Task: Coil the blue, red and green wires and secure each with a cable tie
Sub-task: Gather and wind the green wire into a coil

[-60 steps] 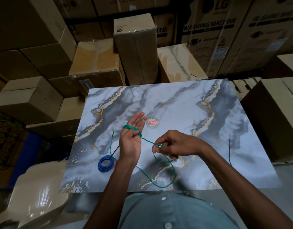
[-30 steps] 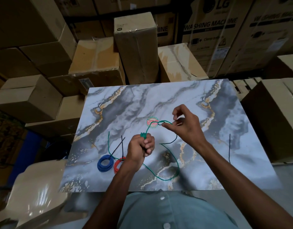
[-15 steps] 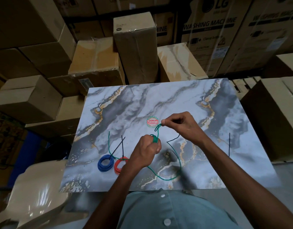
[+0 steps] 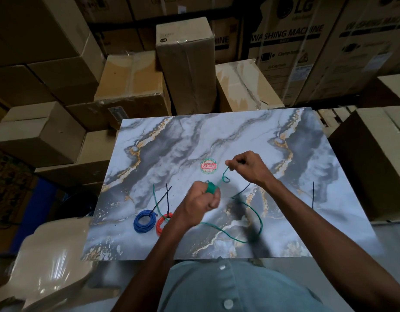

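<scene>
Cardboard boxes (image 4: pixel 185 64) are stacked close behind a marble-patterned board (image 4: pixel 228 136), with a round sticker (image 4: pixel 208 165) near its middle and a pale plastic chair (image 4: pixel 50 262) at the near left. On the board's near left lie a blue coil (image 4: pixel 143 221) and a red coil (image 4: pixel 162 224), touching or nearly so, each with a thin black cable tie (image 4: pixel 167 199) sticking up from it; the left forearm covers part of the red one. Another cable tie (image 4: pixel 313 194) lies apart at the right. The left hand (image 4: pixel 202 199) is clenched into a fist with green wire (image 4: pixel 250 226) wound round its fingers. The right hand (image 4: pixel 248 167), knuckles up, pinches that thin, glossy wire just beyond; the loose rest curves across the board toward the near edge.
</scene>
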{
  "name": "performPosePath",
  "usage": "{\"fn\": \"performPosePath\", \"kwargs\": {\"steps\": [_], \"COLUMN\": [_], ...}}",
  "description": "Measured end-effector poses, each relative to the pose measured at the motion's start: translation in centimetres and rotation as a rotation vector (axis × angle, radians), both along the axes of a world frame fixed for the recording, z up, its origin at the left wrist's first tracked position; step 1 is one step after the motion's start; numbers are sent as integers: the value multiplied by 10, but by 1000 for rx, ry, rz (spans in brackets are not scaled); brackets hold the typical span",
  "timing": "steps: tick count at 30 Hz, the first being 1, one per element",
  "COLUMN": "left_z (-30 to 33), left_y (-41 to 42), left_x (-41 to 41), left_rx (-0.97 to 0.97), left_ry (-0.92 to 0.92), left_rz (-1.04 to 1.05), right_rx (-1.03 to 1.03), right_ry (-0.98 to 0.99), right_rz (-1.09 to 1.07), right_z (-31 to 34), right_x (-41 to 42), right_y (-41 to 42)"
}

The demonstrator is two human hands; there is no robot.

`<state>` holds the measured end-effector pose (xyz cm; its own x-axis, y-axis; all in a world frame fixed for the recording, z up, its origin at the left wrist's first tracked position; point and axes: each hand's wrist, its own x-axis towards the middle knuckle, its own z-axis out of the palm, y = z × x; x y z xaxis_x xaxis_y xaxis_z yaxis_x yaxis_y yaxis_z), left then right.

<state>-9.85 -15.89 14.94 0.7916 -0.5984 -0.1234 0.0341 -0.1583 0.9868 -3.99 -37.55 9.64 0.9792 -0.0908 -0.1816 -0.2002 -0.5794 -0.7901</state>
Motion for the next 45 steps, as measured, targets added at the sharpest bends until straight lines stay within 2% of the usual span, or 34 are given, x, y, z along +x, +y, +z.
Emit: {"fn": "performPosePath", "kwargs": {"steps": [2, 5, 10, 12, 15, 16, 17, 19, 22, 24, 26, 30, 35, 41, 45], "left_z": [-1, -5, -12, -14, -16, -16, -16, -14, -12, -11, -10, -5, 6, 17, 24], "left_y": [7, 14, 16, 13, 9, 8, 7, 6, 4, 4, 5, 11, 14, 7, 5], "left_x": [7, 13, 10, 7, 4, 4, 4, 4, 6, 7, 9, 12, 13, 1, 2], "left_rx": [-150, -272, -416, -433, -450, -456, -466, -484, -481, -460, -416, -327, -276, -321, -515], "left_ry": [125, 229, 401, 469, 546, 562, 577, 592, 603, 608, 573, 502, 437, 551, 645], "left_rz": [132, 230, 309, 308, 287, 283, 281, 278, 292, 318, 340, 364, 278, -99, -87], "right_rx": [-21, -23, -31, -131, -456, -461, -404, -156, 290, 438, 451, 373, 724, 582, 607], "right_ry": [64, 156, 106, 65, 91, 47, -28, -164, -118, -38, 5, -50, 209, -34, -62], "right_rz": [-1, -4, -109, -99, 42, 96, 157, 254, 243, 268, 304, 317, 352, 370, 285], "right_z": [-10, -20, -19, -19, -19, -17, -13, 7, 40, 55, 62, 66, 79, 90, 79], "right_x": [-2, -6, 1, 4, 4, 2, -1, -9, -22, -30, -37, -38, -33, -23, -23], "right_y": [-11, -24, -45, -48, -36, -29, -22, -3, 29, 44, 49, 45, 37, 39, 45]}}
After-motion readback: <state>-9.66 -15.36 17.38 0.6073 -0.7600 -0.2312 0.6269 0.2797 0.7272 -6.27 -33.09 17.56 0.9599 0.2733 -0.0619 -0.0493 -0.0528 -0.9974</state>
